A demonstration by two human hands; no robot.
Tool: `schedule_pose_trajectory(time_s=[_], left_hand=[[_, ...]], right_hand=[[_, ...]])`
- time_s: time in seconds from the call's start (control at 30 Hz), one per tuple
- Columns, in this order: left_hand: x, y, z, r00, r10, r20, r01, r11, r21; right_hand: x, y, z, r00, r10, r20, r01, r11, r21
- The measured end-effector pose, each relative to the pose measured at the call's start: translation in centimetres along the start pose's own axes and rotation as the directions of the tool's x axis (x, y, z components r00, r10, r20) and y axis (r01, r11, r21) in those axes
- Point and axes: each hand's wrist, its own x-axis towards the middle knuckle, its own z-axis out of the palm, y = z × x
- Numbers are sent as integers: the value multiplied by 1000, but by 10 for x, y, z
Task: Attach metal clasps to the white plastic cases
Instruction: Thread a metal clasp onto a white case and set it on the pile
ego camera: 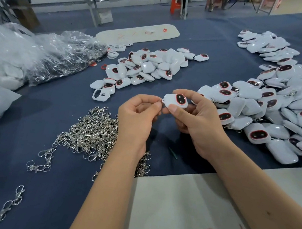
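Currently in hand: one white case (176, 101), held up over the blue table (220, 52) at centre, its red-ringed dark window facing up. The right hand (199, 120) is gripping it, thumb across the near edge and fingers curled behind. The left hand (137, 112) is pinching a metal clasp (160, 100) against the case's left end; whether the ring is already passing through the loop is too small to tell.

Progress, as a judgement: the large heap of cases (279, 115) spreading along the right is showing bits of metal at several edges, so it is probably the finished lot. The smaller pile (148, 66) at far centre is showing none (likely still waiting), and it is the lesser of the two, so the job is looking well past halfway.

Stock: loose clasps (90, 135) are lying heaped near left, partly under the left forearm, with strays trailing toward the near left edge. Clear plastic bags (49, 54) are sitting at far left.

Room: bare cloth is lying between the hands and the far pile. A pale sheet (183, 204) is covering the near right edge under the right forearm.
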Motion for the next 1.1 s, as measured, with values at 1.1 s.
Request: schedule_pose_trajectory(time_s=[1.1], left_hand=[[5, -3, -2, 971, 234, 37, -228, 879, 419]], right_hand=[[-1, -1, 0, 1000, -9, -9, 9, 1000, -17]])
